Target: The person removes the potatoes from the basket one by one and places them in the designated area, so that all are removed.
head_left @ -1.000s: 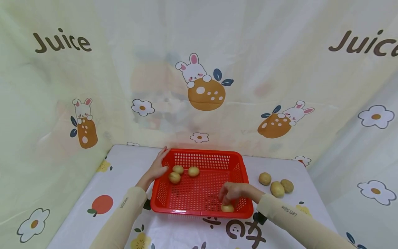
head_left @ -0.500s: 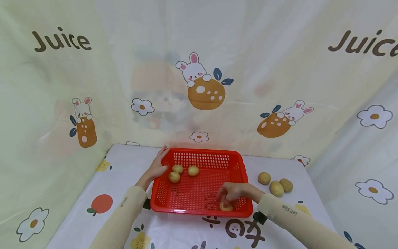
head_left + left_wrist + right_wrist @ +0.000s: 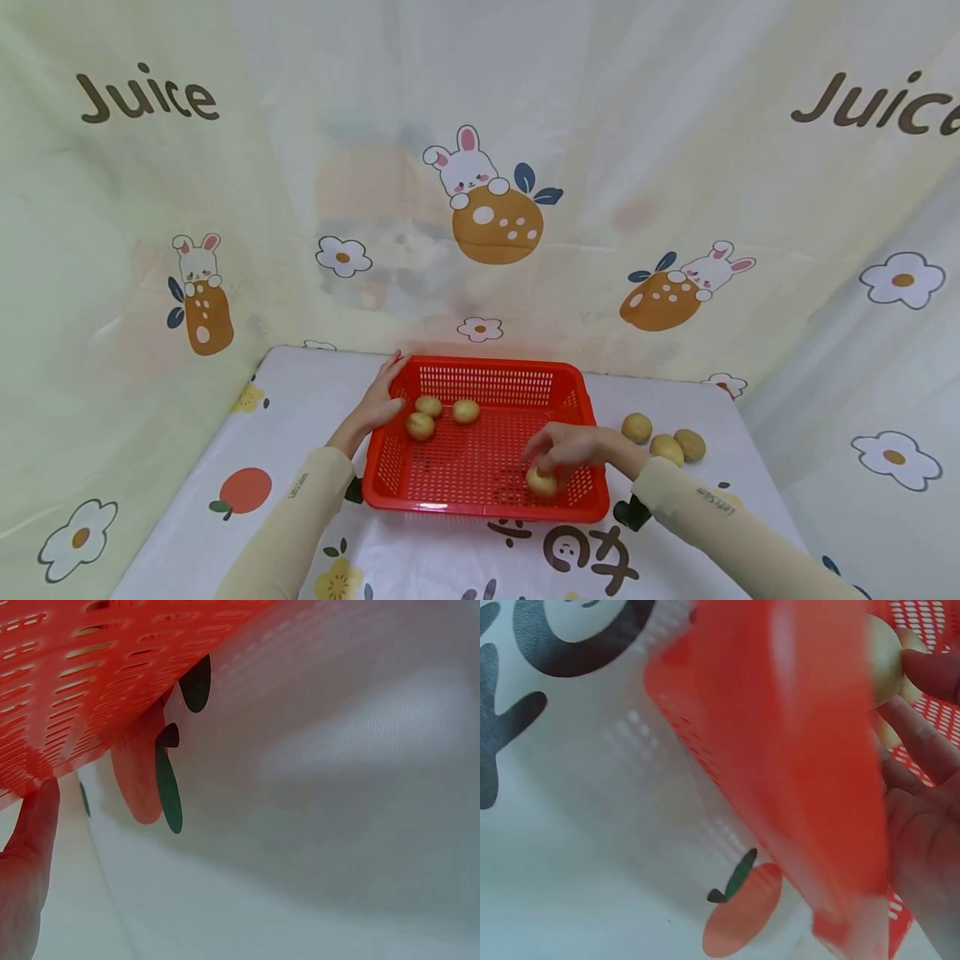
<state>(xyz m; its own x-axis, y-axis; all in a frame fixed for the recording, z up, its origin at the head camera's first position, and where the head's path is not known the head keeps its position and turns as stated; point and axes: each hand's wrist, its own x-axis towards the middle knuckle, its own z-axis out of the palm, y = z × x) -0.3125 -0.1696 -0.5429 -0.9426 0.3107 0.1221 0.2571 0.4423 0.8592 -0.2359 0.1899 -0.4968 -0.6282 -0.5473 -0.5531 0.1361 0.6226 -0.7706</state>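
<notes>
A red slatted plastic basket (image 3: 480,510) sits on the table, with several potatoes inside. My left hand (image 3: 378,406) rests on its left rim, fingers stretched out; in the left wrist view a straight finger (image 3: 37,817) touches the basket's outer wall. Inside the near right corner, my right hand (image 3: 568,443) pinches a potato (image 3: 542,483). The right wrist view shows the thumb (image 3: 930,671) against that potato, with other fingers below it. Three potatoes lie at the far left inside the basket, among them one (image 3: 420,426) beside the left hand.
Right of the basket, three more potatoes (image 3: 667,449) lie grouped on the printed white tablecloth (image 3: 300,392). A patterned curtain (image 3: 480,283) rises behind the table and on both sides. The basket's right wall (image 3: 795,780) stands close to the right wrist.
My right hand and the potato under it have shifted slightly away from the basket's near wall. The left hand stays on the rim. The other potatoes have kept their places.
</notes>
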